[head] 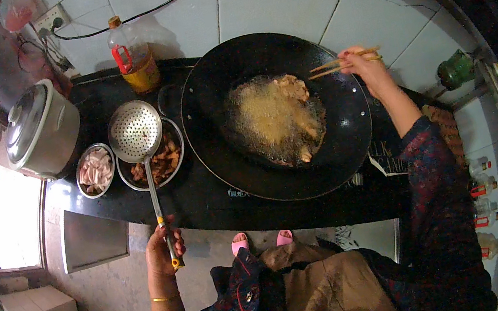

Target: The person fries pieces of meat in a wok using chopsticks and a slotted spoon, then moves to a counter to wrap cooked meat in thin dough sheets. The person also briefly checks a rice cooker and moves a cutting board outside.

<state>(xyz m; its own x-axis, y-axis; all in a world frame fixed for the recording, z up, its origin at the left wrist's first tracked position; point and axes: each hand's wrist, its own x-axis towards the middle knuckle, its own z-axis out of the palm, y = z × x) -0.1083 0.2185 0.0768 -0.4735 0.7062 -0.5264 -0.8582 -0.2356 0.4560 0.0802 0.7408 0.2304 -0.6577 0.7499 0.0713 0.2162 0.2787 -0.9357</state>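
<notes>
My left hand (pixel 164 251) grips the handle of a perforated metal skimmer (pixel 135 131). Its bowl hangs over a metal bowl (pixel 182 153) of browned fried pieces (pixel 163 163), covering part of it. In my right hand (pixel 362 66) is a pair of wooden chopsticks (pixel 331 68), tips slightly apart with nothing between them, over the right side of a large black wok (pixel 234 183). Bubbling oil (pixel 264 115) fills the wok's bottom. A battered clump (pixel 292 89) floats near the chopstick tips, and smaller pieces (pixel 306 153) lie lower in the oil.
Left of the wok stand a small metal bowl of pale slices (pixel 95 170), a lidded metal pot (pixel 48 133) and a plastic oil bottle (pixel 137 70) with a red handle. A black cable (pixel 135 18) runs along the tiled wall. Several bottles (pixel 486 213) stand at right.
</notes>
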